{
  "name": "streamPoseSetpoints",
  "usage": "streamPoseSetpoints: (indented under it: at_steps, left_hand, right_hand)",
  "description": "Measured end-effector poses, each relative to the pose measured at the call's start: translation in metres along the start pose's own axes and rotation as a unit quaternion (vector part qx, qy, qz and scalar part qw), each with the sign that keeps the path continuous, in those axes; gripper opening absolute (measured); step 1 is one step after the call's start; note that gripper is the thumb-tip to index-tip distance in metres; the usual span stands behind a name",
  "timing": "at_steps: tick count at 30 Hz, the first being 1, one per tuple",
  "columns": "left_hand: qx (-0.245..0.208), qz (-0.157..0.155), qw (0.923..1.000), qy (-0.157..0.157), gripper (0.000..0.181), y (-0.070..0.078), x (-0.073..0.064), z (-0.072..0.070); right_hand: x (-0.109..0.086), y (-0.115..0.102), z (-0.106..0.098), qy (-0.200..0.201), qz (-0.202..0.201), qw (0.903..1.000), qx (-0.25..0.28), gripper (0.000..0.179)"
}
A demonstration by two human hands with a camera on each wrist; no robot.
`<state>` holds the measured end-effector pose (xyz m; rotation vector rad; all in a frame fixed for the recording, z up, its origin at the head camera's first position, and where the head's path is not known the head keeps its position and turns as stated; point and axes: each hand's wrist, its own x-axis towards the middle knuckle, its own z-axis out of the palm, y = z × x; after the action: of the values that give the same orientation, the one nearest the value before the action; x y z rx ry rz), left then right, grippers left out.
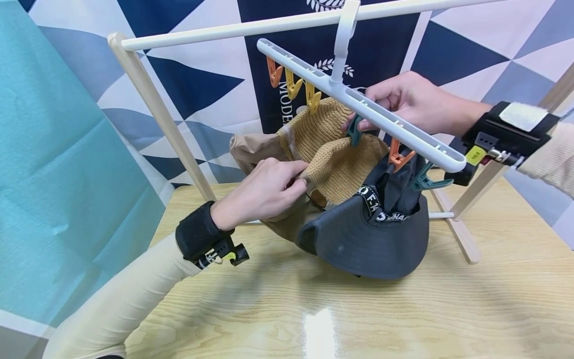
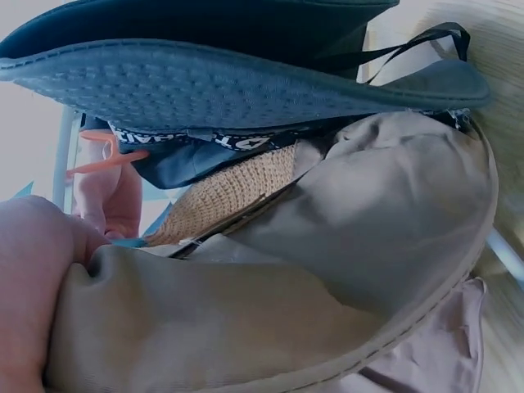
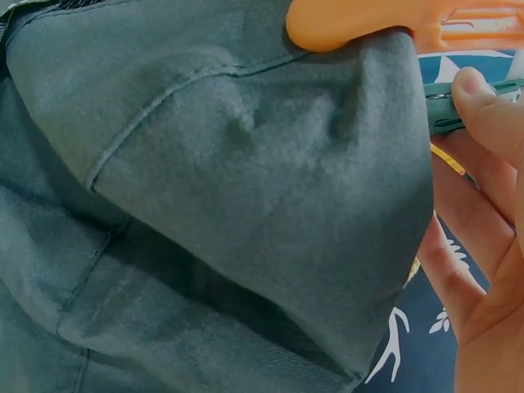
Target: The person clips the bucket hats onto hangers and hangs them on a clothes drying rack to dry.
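My left hand [image 1: 273, 189] pinches the edge of a khaki fabric hat [image 2: 205, 319] where it meets a tan knitted part [image 1: 336, 164]; whether these are one hat I cannot tell. My right hand [image 1: 412, 102] pinches a green clothespin [image 1: 354, 130] at the top edge of the knitted part. That clothespin hangs under a white clip hanger [image 1: 358, 102]. To the right, a dark grey cap [image 1: 372, 244] with a wide brim hangs from an orange clothespin [image 1: 399, 155] and another green clothespin [image 1: 430, 178].
The hanger hooks over the white rail [image 1: 233, 29] of a wooden rack [image 1: 161, 114]. An orange clip [image 1: 274, 72] and two yellow clips [image 1: 293, 84] hang at its left end. Below is a wood-grain table [image 1: 251, 309]; a patterned cloth [image 1: 197, 75] hangs behind.
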<state>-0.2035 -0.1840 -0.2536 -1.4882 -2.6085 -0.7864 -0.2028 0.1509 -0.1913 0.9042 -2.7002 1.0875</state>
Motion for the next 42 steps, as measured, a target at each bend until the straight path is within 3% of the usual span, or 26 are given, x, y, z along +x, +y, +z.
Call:
streamPoseSetpoints:
  at_steps: [13, 23, 31, 42]
  left_hand:
    - [0.001, 0.015, 0.9999, 0.008, 0.022, 0.0006, 0.0011, -0.0030]
    - [0.008, 0.018, 0.9997, 0.014, 0.022, -0.0010, 0.0009, -0.0020]
    - [0.010, 0.014, 0.9997, 0.018, 0.021, -0.0045, -0.0008, -0.0020]
    - [0.005, 0.002, 0.9999, 0.016, 0.018, -0.0075, 0.0011, 0.0022]
  right_hand:
    - [-0.0013, -0.0024, -0.0012, 0.003, 0.013, 0.9999, -0.009, 0.004]
    - [-0.0032, 0.0004, -0.0018, -0.005, 0.023, 0.9996, -0.018, 0.022]
    - [0.0024, 0.0000, -0.0002, -0.058, 0.005, 0.9973, 0.046, 0.028]
    - [-0.0029, 0.0001, 0.0015, -0.033, 0.036, 0.9988, 0.006, 0.034]
